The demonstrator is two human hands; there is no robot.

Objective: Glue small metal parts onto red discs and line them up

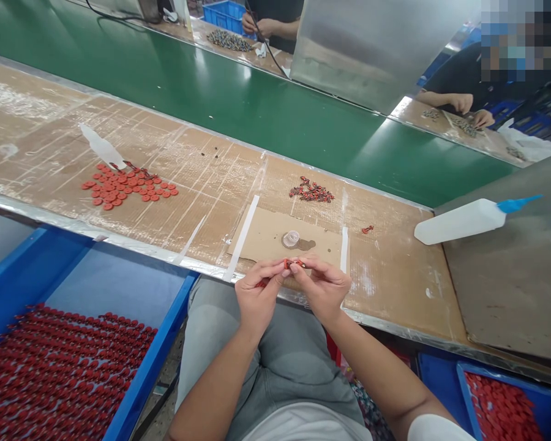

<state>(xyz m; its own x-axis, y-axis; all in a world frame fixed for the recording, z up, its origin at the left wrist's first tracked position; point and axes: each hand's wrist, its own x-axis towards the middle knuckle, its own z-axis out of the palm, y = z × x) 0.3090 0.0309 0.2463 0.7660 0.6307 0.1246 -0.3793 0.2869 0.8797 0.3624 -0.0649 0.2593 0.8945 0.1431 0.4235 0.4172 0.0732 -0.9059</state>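
Observation:
My left hand and my right hand meet over the table's front edge. Between their fingertips is a small part, a red disc at the left fingers joined or touching a dark red piece at the right fingers. More red shows under the left fingers, mostly hidden. Just beyond the hands, a small clear cup stands on a cardboard sheet beside a wet stain. Behind it lies a pile of small red and black pieces.
Red discs and a white bottle lie at left. Another bottle with a blue nozzle leans at right. Blue trays of red parts sit below the table. Beyond the green belt, other people's hands work.

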